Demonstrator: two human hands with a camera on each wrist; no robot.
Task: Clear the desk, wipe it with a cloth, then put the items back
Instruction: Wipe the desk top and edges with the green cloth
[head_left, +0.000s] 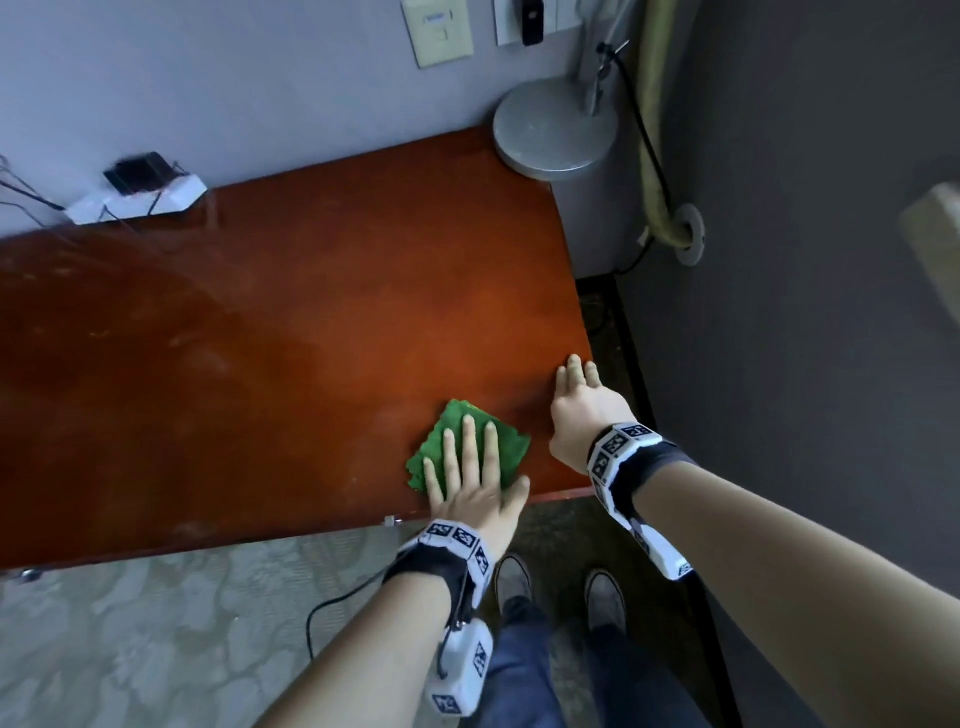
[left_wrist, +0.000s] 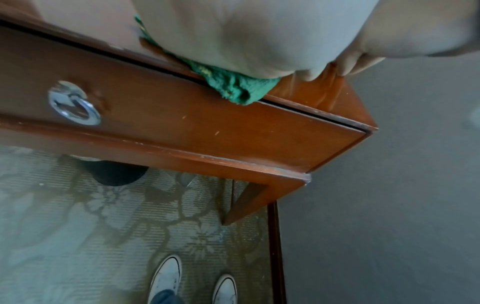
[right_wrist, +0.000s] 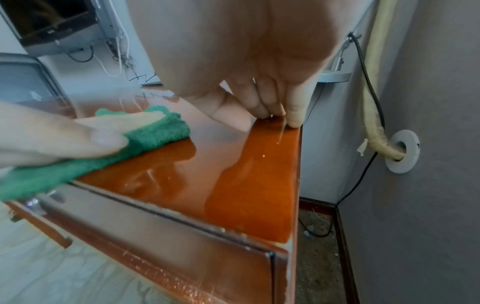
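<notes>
The left hand (head_left: 470, 483) lies flat, fingers straight and spread, pressing the green cloth (head_left: 457, 431) onto the desk (head_left: 291, 322) near its front edge, toward the right end. Just right of it, the right hand (head_left: 579, 410) rests on the desk's right edge with straight fingers, holding nothing. A lamp base (head_left: 553, 132) sits at the far right corner and a power strip (head_left: 137, 200) at the far left.
</notes>
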